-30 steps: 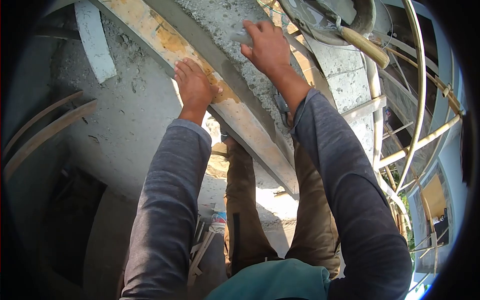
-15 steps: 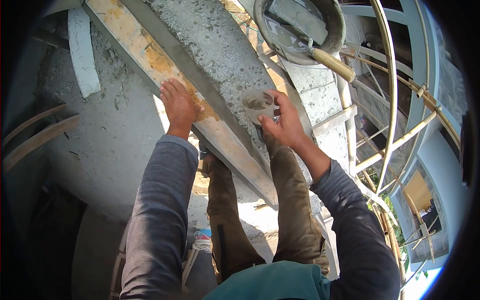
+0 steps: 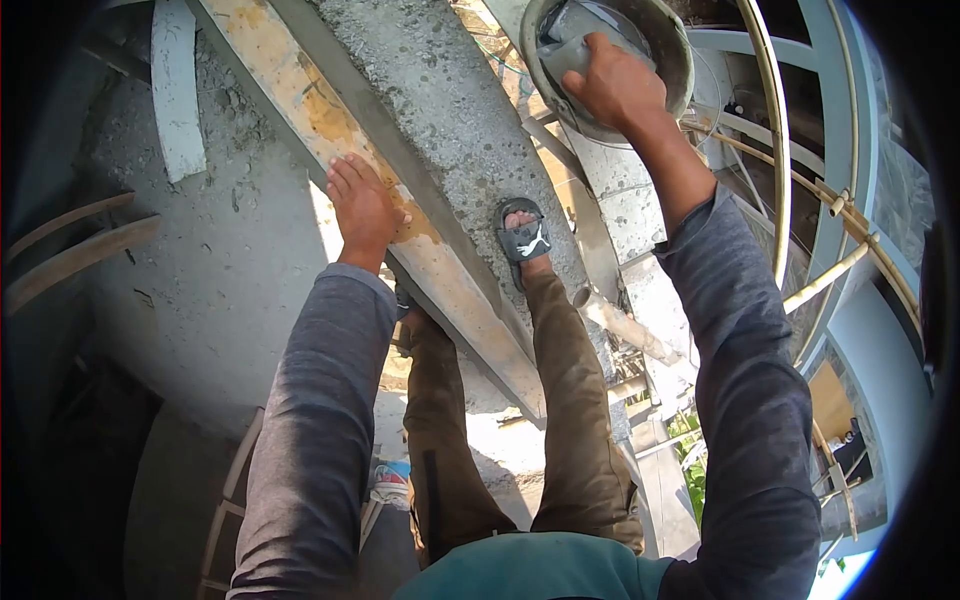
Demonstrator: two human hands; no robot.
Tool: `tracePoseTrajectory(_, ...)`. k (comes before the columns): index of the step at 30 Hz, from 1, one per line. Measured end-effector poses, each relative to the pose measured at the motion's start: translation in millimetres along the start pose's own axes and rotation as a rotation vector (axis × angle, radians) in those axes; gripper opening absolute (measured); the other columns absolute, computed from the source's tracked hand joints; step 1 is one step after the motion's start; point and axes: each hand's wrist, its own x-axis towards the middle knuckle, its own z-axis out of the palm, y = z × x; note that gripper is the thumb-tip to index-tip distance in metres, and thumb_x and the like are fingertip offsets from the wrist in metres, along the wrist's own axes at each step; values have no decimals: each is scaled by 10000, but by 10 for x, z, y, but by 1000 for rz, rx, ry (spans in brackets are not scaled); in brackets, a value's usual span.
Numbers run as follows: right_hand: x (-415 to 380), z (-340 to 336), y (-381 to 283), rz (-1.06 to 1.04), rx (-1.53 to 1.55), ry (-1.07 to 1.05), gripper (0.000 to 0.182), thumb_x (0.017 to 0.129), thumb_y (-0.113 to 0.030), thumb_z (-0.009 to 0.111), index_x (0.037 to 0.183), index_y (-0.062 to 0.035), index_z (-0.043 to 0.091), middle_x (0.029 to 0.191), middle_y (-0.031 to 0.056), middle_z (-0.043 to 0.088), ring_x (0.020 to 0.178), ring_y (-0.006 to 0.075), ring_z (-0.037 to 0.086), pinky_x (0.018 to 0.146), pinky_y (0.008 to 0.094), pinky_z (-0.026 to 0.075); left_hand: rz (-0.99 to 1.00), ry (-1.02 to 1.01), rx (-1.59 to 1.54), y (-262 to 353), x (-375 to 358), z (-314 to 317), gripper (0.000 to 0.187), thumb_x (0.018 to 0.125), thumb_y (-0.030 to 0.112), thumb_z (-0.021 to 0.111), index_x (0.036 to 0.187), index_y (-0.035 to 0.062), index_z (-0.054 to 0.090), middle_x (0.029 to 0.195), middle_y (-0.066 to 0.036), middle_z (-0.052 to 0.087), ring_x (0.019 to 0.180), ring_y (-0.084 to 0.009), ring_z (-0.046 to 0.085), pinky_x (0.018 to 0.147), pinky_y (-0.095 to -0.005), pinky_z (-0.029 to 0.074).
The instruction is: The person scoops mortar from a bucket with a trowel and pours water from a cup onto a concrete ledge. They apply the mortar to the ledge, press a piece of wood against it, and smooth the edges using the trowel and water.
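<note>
My left hand [image 3: 363, 207] lies flat with fingers stretched on a long wooden board [image 3: 330, 118], stained orange-brown and running diagonally along a strip of smooth grey mortar [image 3: 395, 125]. At the upper right, my right hand [image 3: 618, 85] is inside the rim of a round, dirty bucket [image 3: 684, 75]. Its fingers curl downward around something grey that I cannot make out. Wet grey contents show around the hand, and part of the bucket is hidden beneath it. The clear cup is not recognizable now.
My sandalled foot [image 3: 521, 235] stands on the rough concrete ledge [image 3: 440, 90]. Bamboo poles [image 3: 775, 130] form scaffolding on the right. A broken pipe-like piece [image 3: 625, 325] lies below the bucket. A pale curved strip [image 3: 177, 95] leans at the upper left.
My right hand has moved up and right, from holding a clear cup over the ledge to inside the bucket. The wooden handle there is now hidden. My left hand stays on the board.
</note>
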Motion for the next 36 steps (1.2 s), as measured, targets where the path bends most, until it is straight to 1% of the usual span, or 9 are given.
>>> tracePoseTrajectory(12,94,63,3,-157,-133,-40,503,857,-272,674,1303,-146,477,1157,192,634,1038,415,640,868,502,520,13,47,-5,-17,6,27,1292,600,442,913,1468,-151,162,1490,-391,254,1421,-477,286,1174,-474,282)
tracePoseTrajectory(17,-94,-199,149,-258,57,290,496,867,-365,720,1233,-96,522,959,166,668,913,342,679,782,425,521,33,79,16,-39,-2,52,1277,588,452,917,1458,-150,202,1480,-391,276,1406,-478,315,1163,-488,290)
tracePoseTrajectory(18,-272,-416,-14,-93,312,203,461,755,-111,738,1164,-37,537,1098,237,618,1062,410,600,906,462,486,19,58,17,-50,-22,24,1277,588,452,917,1458,-150,202,1480,-391,276,1406,-478,315,1163,-488,290)
tracePoseTrajectory(20,-308,-465,124,-34,247,211,563,861,-408,755,1233,-54,525,844,103,652,779,204,664,710,318,506,21,21,4,-20,-28,-45,1264,630,444,904,1489,-124,171,1522,-365,246,1436,-472,266,1189,-496,236)
tracePoseTrajectory(22,-494,-435,173,-159,476,344,598,868,-430,757,1242,-28,522,789,49,626,708,103,606,661,239,477,15,33,-9,-23,-8,-5,1259,632,440,903,1488,-125,172,1521,-367,246,1434,-475,269,1186,-497,242)
tracePoseTrajectory(24,-813,-532,74,-66,670,257,551,870,-296,780,1229,6,492,988,96,634,697,87,569,646,235,480,12,51,-19,-89,-30,25,1254,635,437,902,1487,-126,174,1520,-368,245,1432,-479,271,1184,-499,248)
tracePoseTrajectory(28,-1305,-437,87,-119,940,293,525,864,-241,792,1232,-9,499,754,38,620,695,83,577,648,215,452,42,90,-29,-71,-4,67,1248,639,438,899,1485,-128,176,1512,-380,250,1421,-483,292,1182,-506,249)
tracePoseTrajectory(29,-1430,-449,122,-110,852,239,484,910,-174,737,1261,0,452,964,111,620,725,130,626,656,252,543,52,136,-28,-85,-6,98,1250,617,441,907,1476,-124,197,1497,-377,274,1408,-480,314,1168,-504,262)
tracePoseTrajectory(36,-2272,-356,-18,-118,1117,265,466,913,-137,724,1251,-23,424,1010,136,625,779,151,645,683,281,561,91,263,-99,-137,-114,165,1215,621,451,896,1502,-49,224,1478,-391,282,1404,-498,297,1142,-552,256)
